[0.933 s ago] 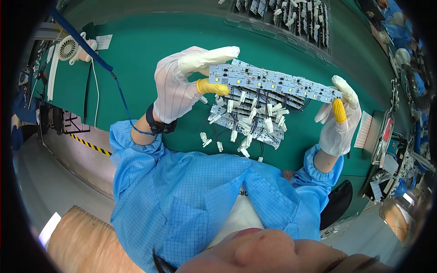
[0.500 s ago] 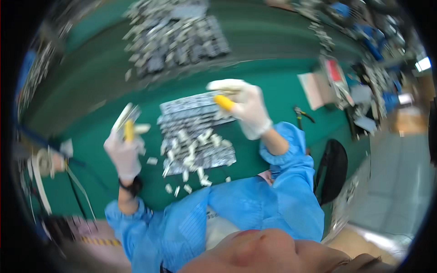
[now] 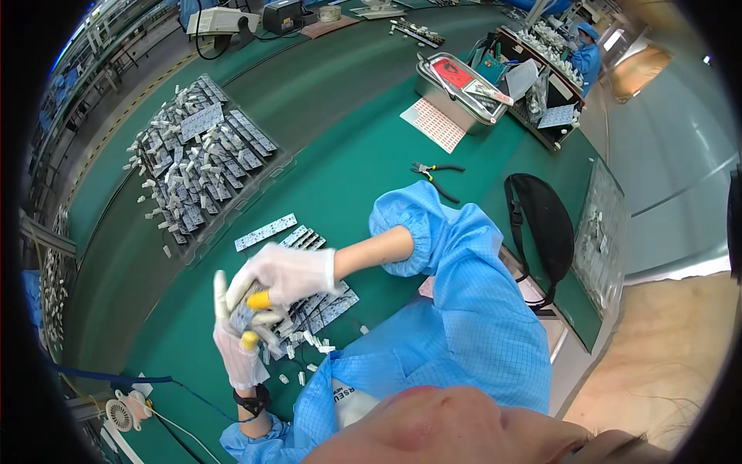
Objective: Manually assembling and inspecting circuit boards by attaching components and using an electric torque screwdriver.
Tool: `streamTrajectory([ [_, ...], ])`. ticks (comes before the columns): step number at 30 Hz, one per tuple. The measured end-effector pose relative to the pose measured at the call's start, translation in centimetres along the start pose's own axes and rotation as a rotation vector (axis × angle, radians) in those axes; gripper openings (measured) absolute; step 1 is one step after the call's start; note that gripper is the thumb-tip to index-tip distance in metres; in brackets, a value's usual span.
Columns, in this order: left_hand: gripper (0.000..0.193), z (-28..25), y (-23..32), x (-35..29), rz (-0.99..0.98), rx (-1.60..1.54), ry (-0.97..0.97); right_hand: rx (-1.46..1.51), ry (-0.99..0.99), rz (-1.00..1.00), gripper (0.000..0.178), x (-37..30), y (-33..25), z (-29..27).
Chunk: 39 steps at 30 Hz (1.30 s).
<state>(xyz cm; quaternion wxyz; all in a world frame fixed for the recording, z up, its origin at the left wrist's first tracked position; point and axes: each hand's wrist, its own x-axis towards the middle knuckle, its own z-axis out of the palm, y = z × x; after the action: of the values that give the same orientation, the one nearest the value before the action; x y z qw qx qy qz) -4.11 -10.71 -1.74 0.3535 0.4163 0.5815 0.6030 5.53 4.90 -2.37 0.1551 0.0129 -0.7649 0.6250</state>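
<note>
My left hand (image 3: 236, 357) and my right hand (image 3: 292, 274), in white gloves with yellow covers on some fingertips, meet at the left of a stack of circuit boards (image 3: 338, 308). Between them is a blurred, narrow circuit board (image 3: 241, 315), partly hidden by fingers. The left hand closes on it from below, one finger pointing up; the right hand's curled fingers grip it from above. Thin wires and white connectors (image 3: 309, 338) spread over the near side of the stack. One board strip (image 3: 265, 233) lies apart, beyond my right hand.
A tray (image 3: 224, 224) heaped with wired boards stands far left. On the green mat are cutting pliers (image 3: 437, 168), a label sheet (image 3: 433, 125) and a lidded metal box (image 3: 456, 97). A black pouch (image 3: 541, 228) lies at right, a small fan (image 3: 120, 414) at lower left.
My hands, apart before, have come together, the right one moving left and toward me onto the board at the left hand. The head view has turned, showing more of the bench beyond.
</note>
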Motion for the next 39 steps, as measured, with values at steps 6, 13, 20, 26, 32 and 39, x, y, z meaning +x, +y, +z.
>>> streamTrajectory([
  [6,0.106,-3.3,-0.3,0.8,0.108,0.098,0.274,0.828,0.272,0.673,0.027,-5.5,0.3,-10.4],
  [13,0.092,-4.2,-0.9,0.0,0.107,0.054,0.203,0.098,1.076,0.220,0.035,-10.9,-6.1,-32.9],
  [20,0.080,-3.5,-1.2,0.0,0.062,0.094,0.243,-0.012,0.393,0.414,0.039,-4.2,-3.5,-18.1],
  [26,0.093,-3.6,-0.5,0.6,0.037,-0.003,0.181,-1.064,0.037,0.125,0.047,-0.8,5.8,-11.0],
  [32,0.092,-4.2,0.1,2.1,-0.107,0.060,0.115,-1.119,-0.036,0.234,0.051,0.8,6.9,-7.3],
  [39,0.071,-5.4,-5.0,2.4,-0.011,-0.658,0.290,-0.119,0.124,0.315,0.044,1.6,3.4,-6.6],
])
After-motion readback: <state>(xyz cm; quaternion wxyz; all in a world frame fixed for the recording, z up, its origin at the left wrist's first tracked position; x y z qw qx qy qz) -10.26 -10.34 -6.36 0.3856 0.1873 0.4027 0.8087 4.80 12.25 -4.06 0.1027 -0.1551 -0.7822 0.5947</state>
